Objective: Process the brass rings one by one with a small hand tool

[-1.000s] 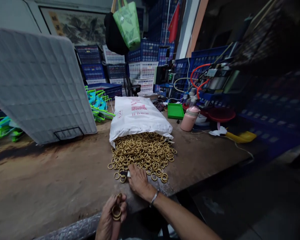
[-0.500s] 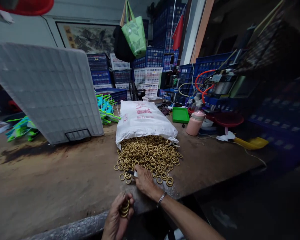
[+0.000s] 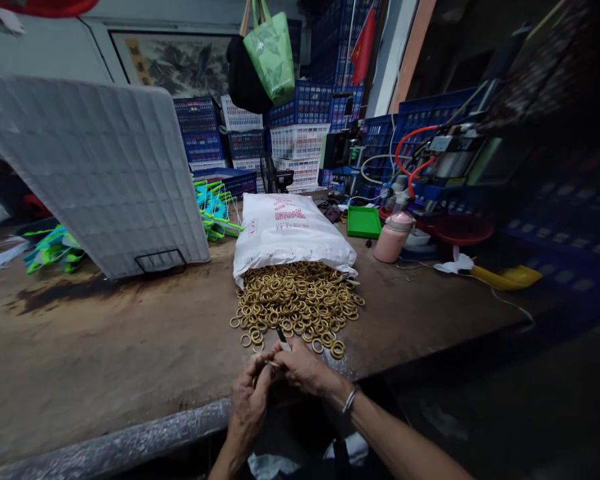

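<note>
My left hand [image 3: 250, 393] is closed around brass-coloured rings, mostly hidden by the fingers; one ring [image 3: 274, 364] shows at the fingertips. Against it, fingertips nearly touching, is my right hand [image 3: 307, 367], with a metal bangle on its wrist. It grips a small slim tool [image 3: 282, 338] with a dark narrow end and a pale part; its exact kind is unclear. Just beyond both hands, a heap of brass-coloured rings [image 3: 300, 300] spills from the open mouth of a white sack [image 3: 290, 233] with red print.
A grey ribbed panel [image 3: 90, 173] stands at left on the wooden table [image 3: 130, 360]. Blue and bright green plastic items [image 3: 215, 210] lie behind it. To the right are a green tray [image 3: 364, 222], a pink bottle [image 3: 393, 238] and a yellow scoop [image 3: 507, 277].
My right hand has drawn back from the rings' edge towards me and met my left hand, which has risen slightly. The rings in my left hand are now largely covered. The view has shifted slightly.
</note>
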Demonstrator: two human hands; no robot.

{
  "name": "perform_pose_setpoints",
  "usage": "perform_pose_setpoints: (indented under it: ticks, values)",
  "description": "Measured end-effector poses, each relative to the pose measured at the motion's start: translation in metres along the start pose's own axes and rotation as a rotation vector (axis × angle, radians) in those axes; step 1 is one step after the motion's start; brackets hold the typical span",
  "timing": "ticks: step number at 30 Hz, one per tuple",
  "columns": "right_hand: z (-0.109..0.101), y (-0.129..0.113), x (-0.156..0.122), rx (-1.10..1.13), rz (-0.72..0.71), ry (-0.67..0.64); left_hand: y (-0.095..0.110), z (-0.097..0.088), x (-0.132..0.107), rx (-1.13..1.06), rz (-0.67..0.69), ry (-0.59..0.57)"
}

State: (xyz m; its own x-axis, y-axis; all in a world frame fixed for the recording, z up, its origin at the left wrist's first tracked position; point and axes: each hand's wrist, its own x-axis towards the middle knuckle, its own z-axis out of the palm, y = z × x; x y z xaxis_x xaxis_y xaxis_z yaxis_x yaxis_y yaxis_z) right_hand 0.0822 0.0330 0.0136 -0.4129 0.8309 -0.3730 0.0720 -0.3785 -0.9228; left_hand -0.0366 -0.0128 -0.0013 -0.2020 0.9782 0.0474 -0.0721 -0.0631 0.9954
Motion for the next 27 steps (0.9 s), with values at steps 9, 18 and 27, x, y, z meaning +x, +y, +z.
perform_pose_setpoints:
  ticks: [9, 18, 27]
  values:
    - [-0.002, 0.001, -0.002, -0.073, -0.055, 0.034, -0.011, -0.008, 0.004, 0.236, 0.112, 0.061]
    - [0.0, 0.003, 0.002, -0.301, -0.197, 0.137, 0.001, -0.001, 0.001, 0.015, -0.185, -0.047]
    - [0.0, 0.011, 0.007, -0.296, -0.235, 0.081, -0.007, -0.006, -0.003, -0.254, -0.394, -0.199]
